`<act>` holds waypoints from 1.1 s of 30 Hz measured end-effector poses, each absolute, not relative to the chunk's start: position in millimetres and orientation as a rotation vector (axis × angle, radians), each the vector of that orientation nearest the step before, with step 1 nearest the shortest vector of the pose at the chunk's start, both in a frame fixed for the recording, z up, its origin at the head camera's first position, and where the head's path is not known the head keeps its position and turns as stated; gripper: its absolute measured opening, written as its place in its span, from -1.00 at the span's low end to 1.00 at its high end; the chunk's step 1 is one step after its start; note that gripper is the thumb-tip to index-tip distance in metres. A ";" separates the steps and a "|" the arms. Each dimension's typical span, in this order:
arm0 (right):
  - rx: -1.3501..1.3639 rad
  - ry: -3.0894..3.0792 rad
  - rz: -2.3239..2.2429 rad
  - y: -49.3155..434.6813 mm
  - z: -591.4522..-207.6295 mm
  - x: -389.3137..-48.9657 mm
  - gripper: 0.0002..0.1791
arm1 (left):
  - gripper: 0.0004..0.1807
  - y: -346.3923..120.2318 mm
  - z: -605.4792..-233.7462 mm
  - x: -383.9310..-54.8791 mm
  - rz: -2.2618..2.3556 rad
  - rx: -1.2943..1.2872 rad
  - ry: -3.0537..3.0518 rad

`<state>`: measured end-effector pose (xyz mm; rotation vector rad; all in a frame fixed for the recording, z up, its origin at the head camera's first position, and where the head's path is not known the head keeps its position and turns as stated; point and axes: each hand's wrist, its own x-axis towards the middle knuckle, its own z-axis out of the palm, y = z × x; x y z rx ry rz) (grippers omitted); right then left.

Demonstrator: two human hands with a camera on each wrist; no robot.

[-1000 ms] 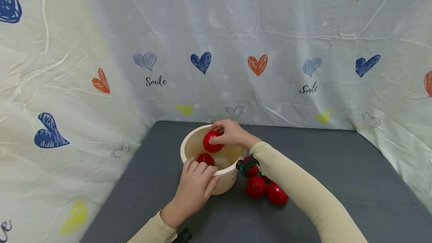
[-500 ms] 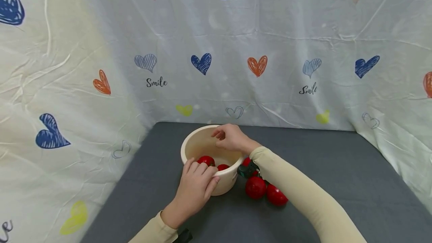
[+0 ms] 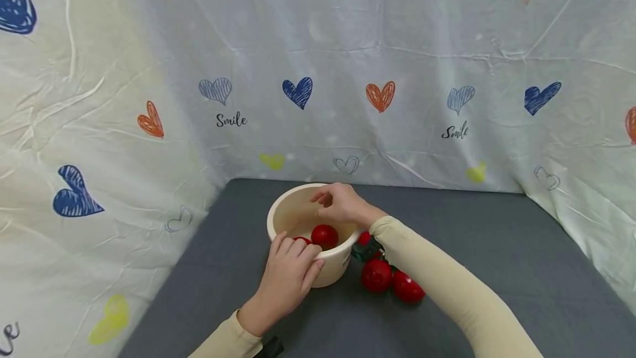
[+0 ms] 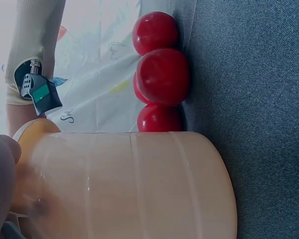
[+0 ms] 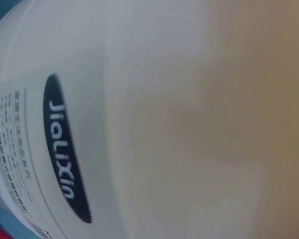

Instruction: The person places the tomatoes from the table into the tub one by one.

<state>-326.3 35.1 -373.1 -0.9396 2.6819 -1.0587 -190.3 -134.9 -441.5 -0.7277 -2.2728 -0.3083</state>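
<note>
A cream plastic bucket (image 3: 330,274) stands upright on the grey tabletop. My left hand (image 3: 284,272) grips its near rim, fingers over the edge and thumb on the outside. Over the far right part of the opening is my right hand (image 3: 343,203), its fingers loosely bent with nothing between them. Inside lies a smooth red ball (image 3: 325,236); a second red ball (image 3: 301,240) shows beside it, mostly hidden behind my left fingers. The right wrist view is filled by the bucket's wall (image 5: 154,124) and its printed label (image 5: 65,149).
Several more red balls (image 3: 376,276) are clustered on the table (image 3: 497,247) just right of the bucket, partly hidden by my right sleeve (image 3: 447,269). A curtain (image 3: 338,137) printed with hearts hangs behind the table and along its left side.
My right hand has let go of a red ball, which dropped into the bucket and rolled about beside the other one. The left hand has stayed on the rim.
</note>
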 end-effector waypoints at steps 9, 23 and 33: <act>-0.915 2.688 -1.192 50.3 -363.6 -322.4 -0.65 | -0.81 -132.8 -439.9 -193.0 -0.303 -0.735 -2.272; -0.778 2.764 -1.289 121.2 -350.1 -325.8 -0.59 | -0.82 -132.2 -442.9 -196.7 -0.330 -0.737 -2.243; -0.657 2.766 -1.042 188.1 -394.7 -317.6 -0.51 | -0.83 -131.4 -443.5 -196.1 -0.336 -0.736 -2.243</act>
